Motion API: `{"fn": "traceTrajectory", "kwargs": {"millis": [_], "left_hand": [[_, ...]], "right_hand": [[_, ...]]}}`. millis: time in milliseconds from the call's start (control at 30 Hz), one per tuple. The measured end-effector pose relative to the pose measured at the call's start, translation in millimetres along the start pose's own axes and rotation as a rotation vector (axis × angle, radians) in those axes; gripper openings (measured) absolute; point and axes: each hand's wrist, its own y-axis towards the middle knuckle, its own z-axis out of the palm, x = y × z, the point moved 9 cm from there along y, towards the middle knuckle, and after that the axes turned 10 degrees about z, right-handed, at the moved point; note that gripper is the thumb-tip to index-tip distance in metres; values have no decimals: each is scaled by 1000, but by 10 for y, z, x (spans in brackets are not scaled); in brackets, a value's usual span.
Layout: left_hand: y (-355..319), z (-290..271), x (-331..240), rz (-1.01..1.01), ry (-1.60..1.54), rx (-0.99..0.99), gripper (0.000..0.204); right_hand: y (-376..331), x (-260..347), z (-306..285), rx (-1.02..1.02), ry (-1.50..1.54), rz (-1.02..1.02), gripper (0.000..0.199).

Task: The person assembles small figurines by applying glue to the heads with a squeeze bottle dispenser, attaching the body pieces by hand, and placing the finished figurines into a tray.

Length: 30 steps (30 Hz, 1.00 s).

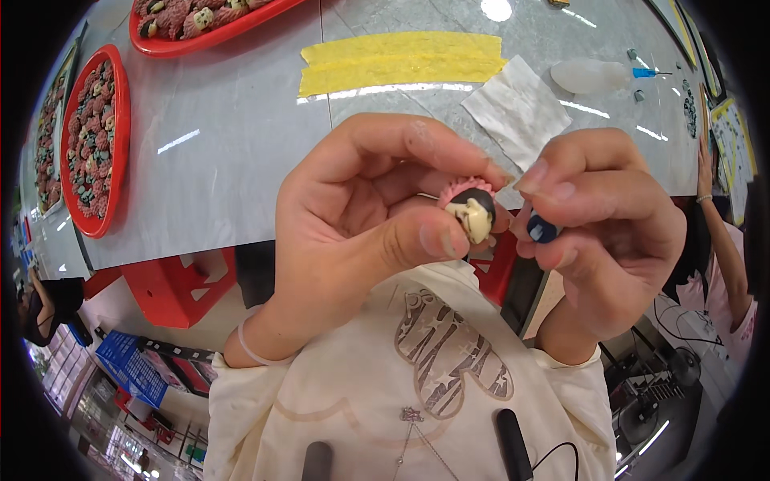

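My left hand pinches a small round figurine head between thumb and fingers; it has a cream face, dark hair and a pink frilled rim. A thin wire sticks out of it to the left. My right hand is curled right beside it and holds a small dark blue piece at its fingertips, almost touching the figurine. Both hands are raised close to the camera, above the grey table.
Red trays with several small pink and dark pieces lie at the left and top left. A yellow cloth strip, a white tissue and a clear glue bottle with a blue nozzle lie farther back. Another person's arm is at the right.
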Motion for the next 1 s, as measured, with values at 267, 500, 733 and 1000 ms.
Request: {"fn": "traceTrajectory", "kwargs": {"millis": [267,500,733,1000], "left_hand": [[-30,-95,-34,46,73,6,44],[-51,-77,-96,133,170,80,41],[-2,-93,-171,182,243,52,26],[65,-90,-85,-12,50,88,28]], "right_hand": [[-4,148,137,-16,-159,-174,23],[1,373,354,13,-712,-220,24],[-24,309,250,-147,-530,-254,21],[38,290,328,-248,-580,-305,20]]}}
